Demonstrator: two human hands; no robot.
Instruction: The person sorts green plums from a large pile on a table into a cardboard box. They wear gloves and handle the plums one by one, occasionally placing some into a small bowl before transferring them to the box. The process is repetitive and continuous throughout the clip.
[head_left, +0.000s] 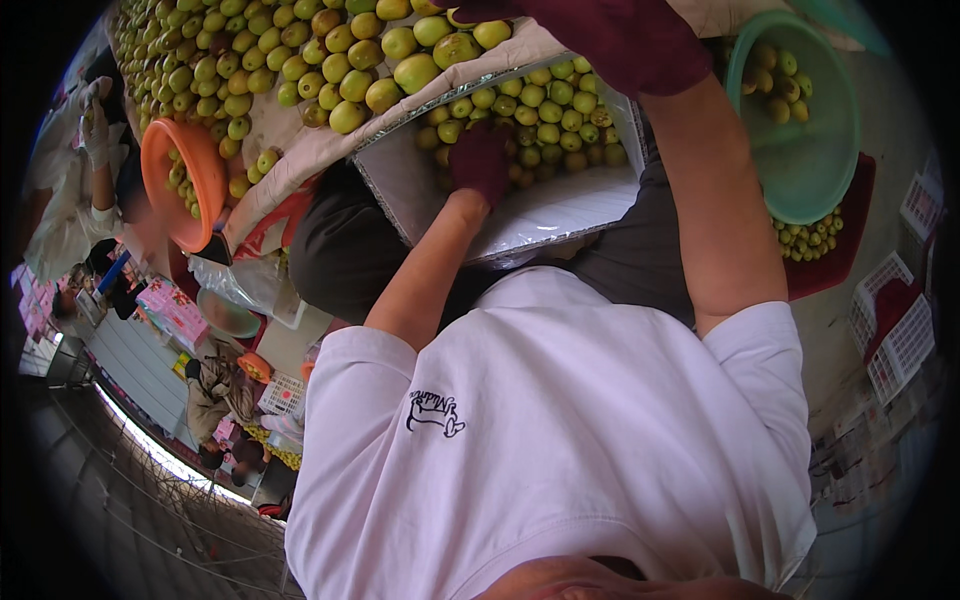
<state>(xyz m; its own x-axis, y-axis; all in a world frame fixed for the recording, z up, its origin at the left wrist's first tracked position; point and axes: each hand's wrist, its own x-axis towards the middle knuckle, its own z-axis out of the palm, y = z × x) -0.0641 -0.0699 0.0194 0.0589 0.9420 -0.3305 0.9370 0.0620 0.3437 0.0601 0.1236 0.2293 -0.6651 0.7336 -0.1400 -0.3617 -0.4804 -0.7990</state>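
My left hand (480, 161), in a maroon glove, reaches down into a cardboard box (555, 210) with a pale, shiny lining. Its fingers touch yellow-green jujube-like fruits (551, 112) heaped at the box's far side; whether they hold one is hidden. The box sits at my lap, between my dark-trousered legs. My right hand (622, 41), gloved in the same maroon, stretches over the far edge of the box towards the fruits (416, 71) spread on a cloth-covered surface. The top of the picture cuts off part of its fingers, and their grip does not show.
An orange basin (154, 169) with fruit stands at the left. At the right, a green translucent basin (810, 161) holds fruit above a red tray (844, 259) of smaller ones. White plastic crates (892, 326) lie further right. Other people (214, 397) are at the left.
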